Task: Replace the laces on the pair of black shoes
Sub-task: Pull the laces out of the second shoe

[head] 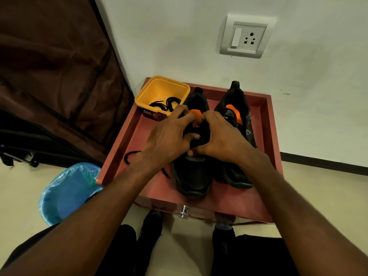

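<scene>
Black shoes: two of them stand side by side on the red tray-like top of a small cabinet, toes toward the near edge, heels toward the wall.
Left shoe: sits about mid-tray, its toe close to the near edge; an orange lining shows at the collar between the two hands.
Right shoe: touches the left shoe along its side and lies closer to the right edge; its orange lining is open to view and no lace can be seen in it.
Left hand: curled over the left side of the left shoe's throat, fingertips at the orange collar, thumb bent in over the eyelet area; it grips the shoe's upper, though whether a lace is also pinched cannot be told.
Right hand: curled over the right side of the same shoe's throat, fingers at the collar and thumb tucked beneath, gripping the upper; a lace in its fingers cannot be made out.
Loose lace: a black loop lies on the tray near the left edge, running under the left wrist, with an end showing beside the left shoe's toe.
Yellow tub: stands at the far left corner, just beside the left shoe's heel.
Laces in tub: a coil of black laces on its bottom.
Drawer knob: metal, on the cabinet front below the near edge.
Bin: lined with blue plastic, on the floor left of the cabinet.
Wall socket: white, on the wall above the far edge.
</scene>
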Tool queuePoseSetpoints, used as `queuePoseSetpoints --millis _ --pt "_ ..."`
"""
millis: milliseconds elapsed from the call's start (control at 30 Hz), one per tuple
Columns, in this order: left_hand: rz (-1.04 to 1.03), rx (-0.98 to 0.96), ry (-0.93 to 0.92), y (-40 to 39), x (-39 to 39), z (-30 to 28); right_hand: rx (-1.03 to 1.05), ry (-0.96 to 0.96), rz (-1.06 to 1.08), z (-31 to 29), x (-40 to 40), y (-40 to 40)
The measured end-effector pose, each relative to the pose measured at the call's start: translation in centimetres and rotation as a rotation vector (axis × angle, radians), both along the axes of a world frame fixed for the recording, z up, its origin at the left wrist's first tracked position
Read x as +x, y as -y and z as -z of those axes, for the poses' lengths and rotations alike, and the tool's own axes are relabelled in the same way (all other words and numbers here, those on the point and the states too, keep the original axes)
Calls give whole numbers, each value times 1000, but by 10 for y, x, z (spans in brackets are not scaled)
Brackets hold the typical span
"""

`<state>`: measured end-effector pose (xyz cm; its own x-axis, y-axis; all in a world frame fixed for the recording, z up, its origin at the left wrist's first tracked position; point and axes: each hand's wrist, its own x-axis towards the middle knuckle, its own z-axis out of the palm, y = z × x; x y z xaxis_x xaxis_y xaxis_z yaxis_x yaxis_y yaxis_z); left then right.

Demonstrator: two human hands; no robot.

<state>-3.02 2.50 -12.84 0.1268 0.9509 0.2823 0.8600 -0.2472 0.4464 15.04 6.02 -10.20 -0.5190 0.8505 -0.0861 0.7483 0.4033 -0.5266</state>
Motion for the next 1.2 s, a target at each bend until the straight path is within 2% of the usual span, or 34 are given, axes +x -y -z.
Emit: queuePoseSetpoints --millis 167,333,400,500,567,667,800,867,1067,1200 --pt "-17 -14 13 -3 -3 -3 -53 -75 44 -1 3 -1" --pt "-40 88 -43 3 10 -5 -90 -122 46 -2 4 1" --pt "-68 109 35 5 16 -3 -93 -118 45 -3 6 2" --pt "-140 78 266 6 20 -3 -86 -117 39 -3 6 2" --pt "-192 20 303 5 19 -3 -78 -114 40 -2 6 2" --pt "-143 -21 260 5 15 -3 -70 -116 31 -1 3 3" --pt "-76 40 30 2 15 -5 -72 -111 30 -2 2 3" --pt "-94 43 -22 1 19 -8 -75 -115 28 -3 2 4" --pt "-219 -59 221 1 24 -10 -79 -131 25 -3 2 4" --pt "-231 -143 416 3 21 -11 -82 -140 30 -1 1 3"
